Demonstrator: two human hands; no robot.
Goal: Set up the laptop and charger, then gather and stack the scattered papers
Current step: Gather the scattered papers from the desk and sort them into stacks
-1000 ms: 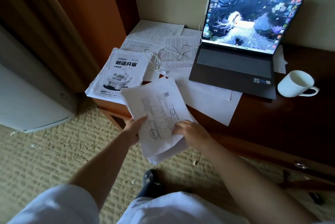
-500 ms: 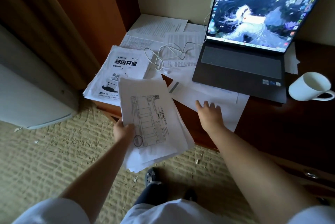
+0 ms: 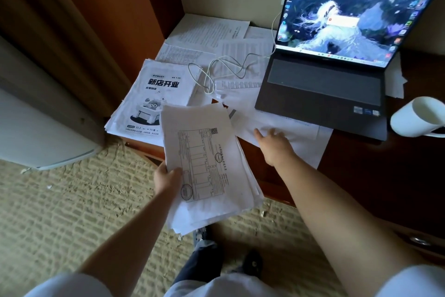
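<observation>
We see the left hand [image 3: 167, 180] in the lower middle of the frame gripping a thick stack of papers [image 3: 209, 164], thumb pressed on the top sheet near its lower left corner and the other fingers hidden beneath. The stack is held out past the desk's front edge, partly over the carpet [image 3: 72, 205]. Its long axis runs from the lower middle of the frame up toward the upper middle, leaning slightly left at the top, and the printed form on the top sheet lies lengthwise along that axis.

The right hand [image 3: 274, 146] reaches toward the middle of the frame, fingers spread and fairly straight, fingertips resting on a loose white sheet [image 3: 289, 133] that lies flat on the dark wooden desk [image 3: 361, 176], its far edge tucked just beside or under the laptop's front edge; we cannot tell which.

The laptop [image 3: 325, 87] stands open at the upper right, screen lit and facing us, its long axis running left to right. A white charger cable [image 3: 226, 68] loops over papers to the left of it and rises to the screen's left side. Left of the held stack, a pile topped by a poster sheet with bold printed characters [image 3: 156, 99] hangs over the desk's left corner. More printed sheets [image 3: 212, 29] lie toward the upper middle against the wall. A white mug [image 3: 416, 116] lies tipped at the right edge of the frame.
</observation>
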